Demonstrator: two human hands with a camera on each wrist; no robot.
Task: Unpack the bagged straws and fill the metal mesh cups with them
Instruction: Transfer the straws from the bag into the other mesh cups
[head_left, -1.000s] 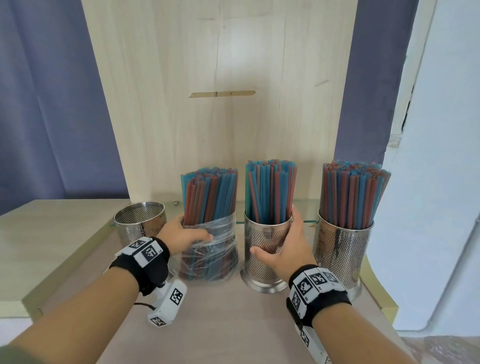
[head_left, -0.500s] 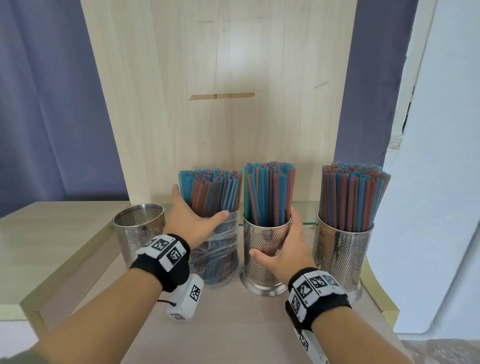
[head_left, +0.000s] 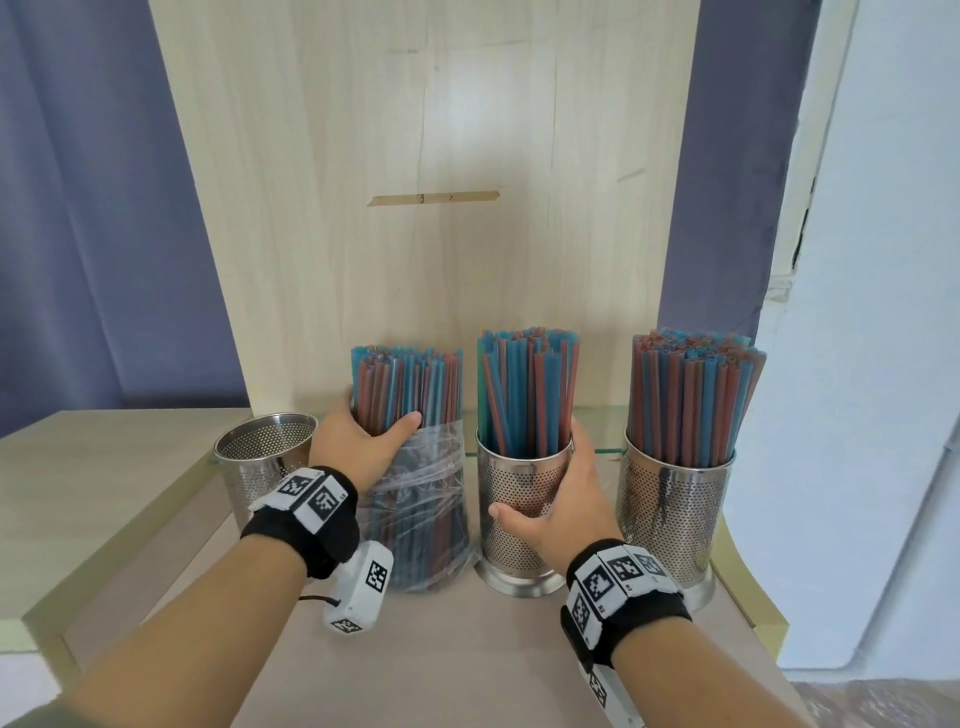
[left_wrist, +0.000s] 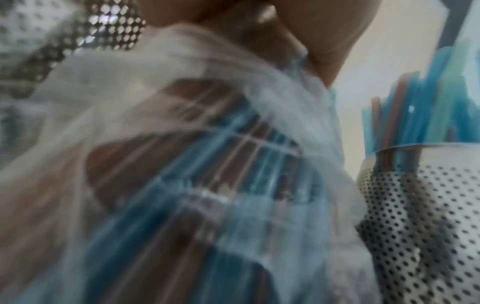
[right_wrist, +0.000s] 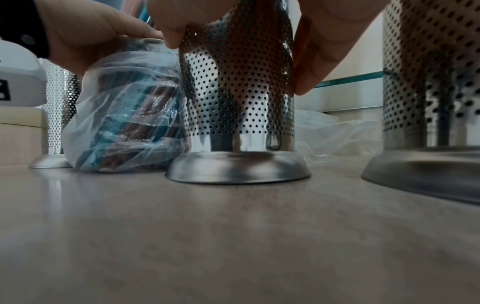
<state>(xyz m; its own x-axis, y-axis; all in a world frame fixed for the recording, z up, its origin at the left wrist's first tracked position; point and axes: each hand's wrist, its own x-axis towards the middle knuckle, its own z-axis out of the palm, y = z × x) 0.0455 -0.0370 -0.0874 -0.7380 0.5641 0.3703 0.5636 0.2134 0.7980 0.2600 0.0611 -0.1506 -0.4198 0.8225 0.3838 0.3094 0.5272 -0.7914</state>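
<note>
Left grip: bagged straws (head_left: 410, 410) are clasped by the left hand (head_left: 358, 441), fingers curled round.
Right grip: middle cup (head_left: 519, 509) is clasped by the right hand (head_left: 561, 504).
Around: empty cup (head_left: 260, 457) at left; filled cup (head_left: 675, 509) at right.

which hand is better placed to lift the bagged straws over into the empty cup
Left. The left hand already grips the bagged straws, with the empty cup just beyond it. The right hand holds the middle cup.
</note>
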